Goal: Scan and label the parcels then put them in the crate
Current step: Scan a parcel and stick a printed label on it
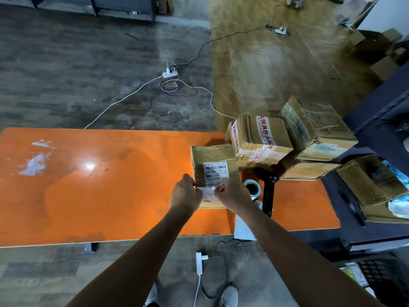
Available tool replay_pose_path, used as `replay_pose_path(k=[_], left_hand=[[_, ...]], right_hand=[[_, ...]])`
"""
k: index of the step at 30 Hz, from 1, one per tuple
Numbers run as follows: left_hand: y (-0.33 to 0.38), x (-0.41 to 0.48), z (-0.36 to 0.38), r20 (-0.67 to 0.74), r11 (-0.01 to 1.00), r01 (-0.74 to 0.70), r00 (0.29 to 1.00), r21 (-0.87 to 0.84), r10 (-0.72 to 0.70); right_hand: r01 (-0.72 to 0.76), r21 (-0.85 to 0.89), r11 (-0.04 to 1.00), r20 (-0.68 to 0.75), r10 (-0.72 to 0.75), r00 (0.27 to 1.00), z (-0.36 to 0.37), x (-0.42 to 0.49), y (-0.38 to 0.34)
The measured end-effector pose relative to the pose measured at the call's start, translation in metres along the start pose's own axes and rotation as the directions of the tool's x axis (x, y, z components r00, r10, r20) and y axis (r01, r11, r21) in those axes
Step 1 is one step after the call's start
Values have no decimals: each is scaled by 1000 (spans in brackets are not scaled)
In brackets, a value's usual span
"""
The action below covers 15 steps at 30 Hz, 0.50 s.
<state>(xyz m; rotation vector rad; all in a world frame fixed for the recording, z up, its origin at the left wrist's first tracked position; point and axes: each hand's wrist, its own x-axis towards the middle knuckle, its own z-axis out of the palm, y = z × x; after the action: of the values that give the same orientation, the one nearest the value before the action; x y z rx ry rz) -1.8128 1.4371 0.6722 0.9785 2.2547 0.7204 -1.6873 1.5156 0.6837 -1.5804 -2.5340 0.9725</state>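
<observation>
Parcel (212, 160) on table (88, 196) — both hands pinching label (208, 193) at near edge

Orange table (88, 185) w/ glossy top: bright light glare (90, 166) near centre, white scuffs (36, 161) at far left. Floor beyond is grey wood-look planks (66, 74) on the left and a tan, shiny section (265, 63) on the right. White power strip (169, 73) on the grey part, w/ white, black & red cables looping round it; 2nd strip (281, 30) farther back on the tan part. Dark cabinets (95, 5) along the top edge. Dark shelving (380, 120) at right. White wall (389, 14) in the top-right corner. White plug adapter (198, 262) on the floor near the table's front edge.
</observation>
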Motion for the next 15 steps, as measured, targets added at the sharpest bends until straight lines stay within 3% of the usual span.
replay_pose_path(k=[11,15], left_hand=[[-6,2,6,-17,996,-3,1000,90,5],[-14,9,5,2,996,75,997,39,-75]], right_hand=[[1,-66,998,-45,-4,999,7,-1,-1],[-32,-105,994,-94,23,995,12,1,-3]])
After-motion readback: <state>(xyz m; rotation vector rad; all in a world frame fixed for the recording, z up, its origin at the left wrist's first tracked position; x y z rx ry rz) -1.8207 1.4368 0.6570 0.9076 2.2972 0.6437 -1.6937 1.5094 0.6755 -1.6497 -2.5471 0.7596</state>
